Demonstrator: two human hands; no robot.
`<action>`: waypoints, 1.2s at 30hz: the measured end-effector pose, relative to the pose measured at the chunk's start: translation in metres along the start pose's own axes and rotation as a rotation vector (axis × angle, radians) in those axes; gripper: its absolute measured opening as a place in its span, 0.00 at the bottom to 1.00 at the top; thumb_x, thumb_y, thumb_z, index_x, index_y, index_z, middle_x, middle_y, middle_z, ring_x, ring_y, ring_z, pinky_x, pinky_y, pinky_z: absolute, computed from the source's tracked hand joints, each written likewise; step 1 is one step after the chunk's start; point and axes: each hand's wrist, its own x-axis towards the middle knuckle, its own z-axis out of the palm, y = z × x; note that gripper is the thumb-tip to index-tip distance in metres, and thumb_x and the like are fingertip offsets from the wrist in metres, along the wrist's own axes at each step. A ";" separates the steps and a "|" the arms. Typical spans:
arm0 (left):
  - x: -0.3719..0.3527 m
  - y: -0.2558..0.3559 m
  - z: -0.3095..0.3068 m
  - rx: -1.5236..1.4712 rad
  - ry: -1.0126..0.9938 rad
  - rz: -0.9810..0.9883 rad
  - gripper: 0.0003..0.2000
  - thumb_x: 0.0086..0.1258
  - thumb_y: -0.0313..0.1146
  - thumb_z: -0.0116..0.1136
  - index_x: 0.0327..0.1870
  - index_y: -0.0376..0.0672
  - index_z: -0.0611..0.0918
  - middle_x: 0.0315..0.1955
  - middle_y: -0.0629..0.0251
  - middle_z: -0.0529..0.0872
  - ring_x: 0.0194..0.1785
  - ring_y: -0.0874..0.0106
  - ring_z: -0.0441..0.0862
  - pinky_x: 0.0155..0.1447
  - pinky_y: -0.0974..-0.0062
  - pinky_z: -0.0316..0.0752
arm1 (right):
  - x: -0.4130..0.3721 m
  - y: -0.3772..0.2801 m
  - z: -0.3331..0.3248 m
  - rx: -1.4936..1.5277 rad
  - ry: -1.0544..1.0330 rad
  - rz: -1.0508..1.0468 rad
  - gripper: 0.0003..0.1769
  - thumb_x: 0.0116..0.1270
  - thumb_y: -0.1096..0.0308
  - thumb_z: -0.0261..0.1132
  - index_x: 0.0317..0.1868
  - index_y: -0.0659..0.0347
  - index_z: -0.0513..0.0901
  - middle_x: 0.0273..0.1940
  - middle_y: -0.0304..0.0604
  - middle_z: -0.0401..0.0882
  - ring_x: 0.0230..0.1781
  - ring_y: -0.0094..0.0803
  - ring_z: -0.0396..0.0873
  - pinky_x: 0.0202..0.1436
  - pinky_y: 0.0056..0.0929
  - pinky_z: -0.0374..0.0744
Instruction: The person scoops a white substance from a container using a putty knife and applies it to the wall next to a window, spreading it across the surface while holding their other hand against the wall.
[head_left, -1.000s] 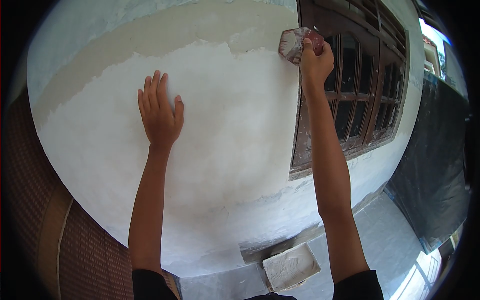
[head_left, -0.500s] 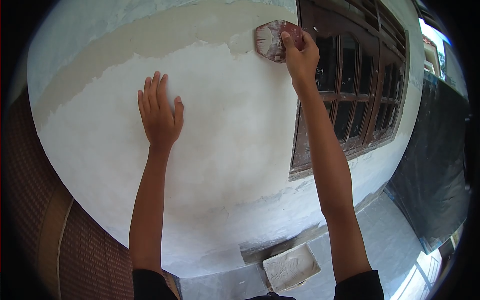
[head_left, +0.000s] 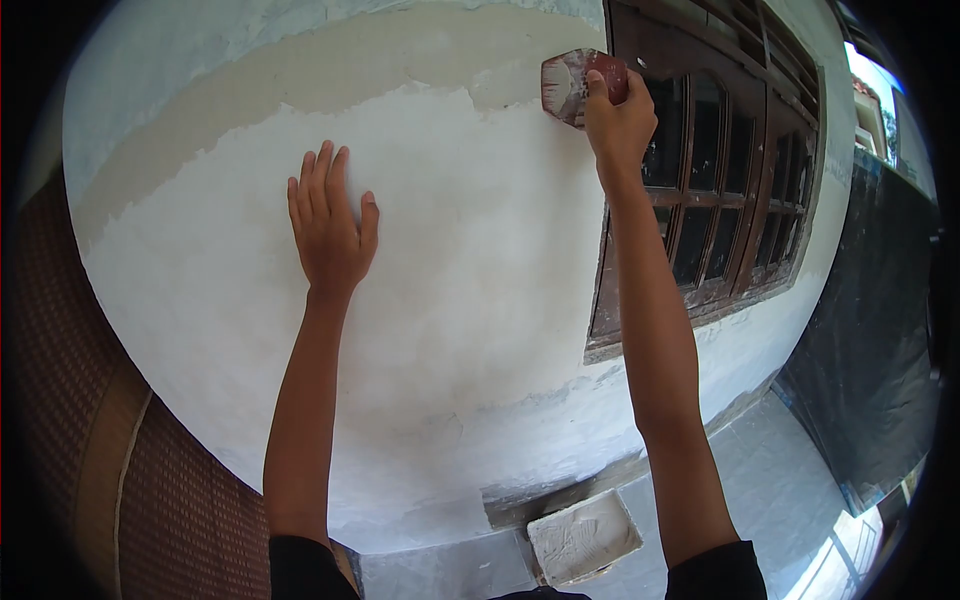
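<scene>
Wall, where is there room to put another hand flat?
Free: the white wall between the left hand and the window frame, and left of the left hand. Crowded: top right, where the right hand holds the scraper.

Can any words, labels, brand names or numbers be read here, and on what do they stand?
No readable text anywhere in this view.
On the scraper held by the right hand: only white plaster smears, no brand visible.
On the tray, the wall and the window frame: no lettering or numbers.
</scene>
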 end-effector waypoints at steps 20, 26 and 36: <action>0.001 0.000 -0.001 -0.012 -0.007 -0.003 0.27 0.73 0.33 0.51 0.73 0.43 0.68 0.74 0.60 0.66 0.80 0.59 0.58 0.81 0.50 0.49 | -0.010 -0.005 0.011 0.037 -0.101 -0.037 0.16 0.65 0.65 0.70 0.48 0.68 0.84 0.41 0.50 0.88 0.42 0.37 0.87 0.51 0.34 0.81; 0.002 0.003 -0.001 -0.002 0.004 -0.004 0.27 0.72 0.33 0.52 0.73 0.43 0.68 0.74 0.60 0.67 0.80 0.59 0.57 0.81 0.50 0.49 | -0.001 -0.004 0.007 0.254 -0.048 0.042 0.16 0.66 0.65 0.70 0.49 0.68 0.84 0.40 0.50 0.88 0.42 0.34 0.87 0.51 0.33 0.81; 0.002 0.002 -0.002 0.011 0.019 -0.004 0.27 0.72 0.34 0.53 0.72 0.43 0.70 0.73 0.60 0.69 0.78 0.59 0.61 0.81 0.51 0.51 | 0.005 0.010 -0.005 0.059 0.004 0.095 0.16 0.67 0.65 0.69 0.49 0.69 0.83 0.42 0.54 0.88 0.41 0.38 0.87 0.50 0.36 0.82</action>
